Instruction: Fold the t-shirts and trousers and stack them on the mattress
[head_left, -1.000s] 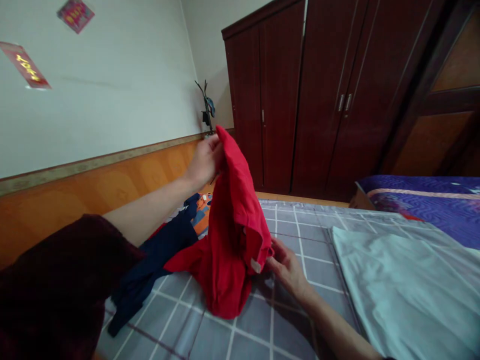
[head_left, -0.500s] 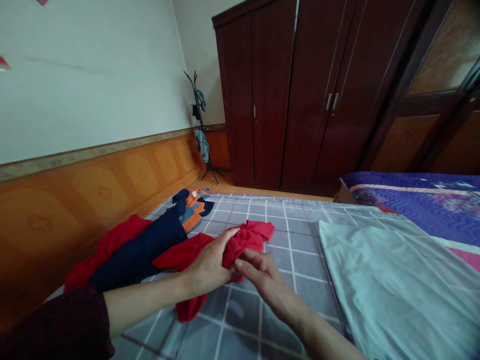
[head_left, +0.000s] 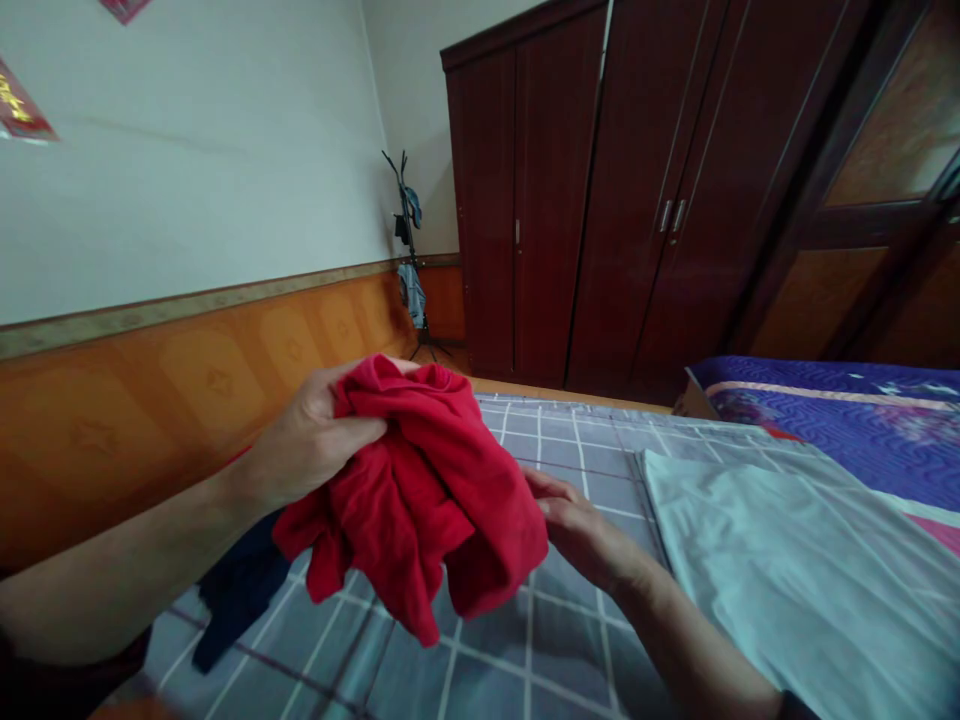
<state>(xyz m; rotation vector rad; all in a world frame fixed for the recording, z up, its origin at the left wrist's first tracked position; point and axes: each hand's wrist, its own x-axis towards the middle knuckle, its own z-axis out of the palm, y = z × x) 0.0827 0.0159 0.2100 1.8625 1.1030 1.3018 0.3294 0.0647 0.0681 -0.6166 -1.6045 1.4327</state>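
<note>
A bunched red garment hangs in loose folds in front of me, raised over the grey checked bed sheet. My left hand is closed on its upper left part, the thumb pressed over the cloth and the other fingers hidden behind it. At the garment's right edge, my right hand pinches the fabric between thumb and fingers, with the fingertips partly covered. Below my left forearm a dark navy garment lies crumpled on the sheet. The kind of red garment cannot be told from its folds.
A pale mint cloth lies spread flat on the right of the bed. Beyond it is a purple quilted bed cover. A dark red wardrobe and a black coat stand are at the back. An orange-panelled wall runs along the left.
Both hands have lifted the red garment off the sheet and closer to me. My left hand rose to the left, my right shifted right, and the cloth opened out between them.
</note>
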